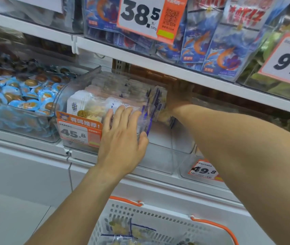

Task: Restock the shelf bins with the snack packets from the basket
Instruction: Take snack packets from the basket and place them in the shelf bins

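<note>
A white basket (146,218) with orange handles is sitting nearest, holding a few snack packets (123,228). Above it, the left hand (123,137) is pressing straight fingers against the front of a clear bin (158,156). Further in, the right hand (174,101) is reaching behind the upright packets (153,101); its grip cannot be told.
</note>
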`<state>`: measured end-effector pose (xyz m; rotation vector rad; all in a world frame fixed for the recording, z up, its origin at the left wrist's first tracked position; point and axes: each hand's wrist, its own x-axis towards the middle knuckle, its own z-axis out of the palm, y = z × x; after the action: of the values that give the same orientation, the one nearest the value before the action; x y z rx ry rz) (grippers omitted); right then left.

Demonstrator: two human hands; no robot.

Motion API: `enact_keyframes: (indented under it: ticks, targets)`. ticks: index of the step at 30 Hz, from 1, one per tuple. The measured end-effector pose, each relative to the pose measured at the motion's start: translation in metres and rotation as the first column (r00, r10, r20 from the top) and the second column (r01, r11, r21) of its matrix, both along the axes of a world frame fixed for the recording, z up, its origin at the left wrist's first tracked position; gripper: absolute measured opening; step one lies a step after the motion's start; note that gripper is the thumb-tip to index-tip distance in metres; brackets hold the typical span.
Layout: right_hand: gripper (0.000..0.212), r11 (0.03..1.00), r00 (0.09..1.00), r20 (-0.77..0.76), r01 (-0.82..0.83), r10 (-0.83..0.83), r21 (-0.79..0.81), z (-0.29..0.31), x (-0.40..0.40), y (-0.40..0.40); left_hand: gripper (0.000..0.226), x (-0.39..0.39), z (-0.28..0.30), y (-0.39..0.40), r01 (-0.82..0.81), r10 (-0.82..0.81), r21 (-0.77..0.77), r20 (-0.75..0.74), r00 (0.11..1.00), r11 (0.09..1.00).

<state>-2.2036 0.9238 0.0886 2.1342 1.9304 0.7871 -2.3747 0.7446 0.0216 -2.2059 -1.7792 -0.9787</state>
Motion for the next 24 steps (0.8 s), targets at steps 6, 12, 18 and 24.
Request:
enact_keyframes:
  ticks: [6,12,18,24]
  targets:
    - [0.082,0.993,0.996,-0.026,0.083,-0.085,-0.083,0.005,-0.002,-0.024,0.064,0.001,0.002,-0.001,0.024,-0.025,0.021,0.059,0.998,0.999]
    - [0.037,0.957,0.953,-0.086,-0.29,0.29,0.018,0.034,0.001,-0.13,0.027,0.02,-0.012,-0.033,-0.003,-0.216,0.494,0.386,0.897,0.87]
    - [0.008,0.724,0.466,-0.581,-0.588,0.667,0.36,-0.038,0.023,-0.26,0.009,0.047,-0.124,-0.085,0.198,-0.082,-0.191,0.488,0.869,0.961]
    - [0.025,0.74,0.698,-0.716,-0.487,0.011,-0.464,-0.243,0.04,-0.319,0.065,0.056,-0.269,-0.172,-0.001,-0.047,-0.993,-0.006,0.999,0.12]
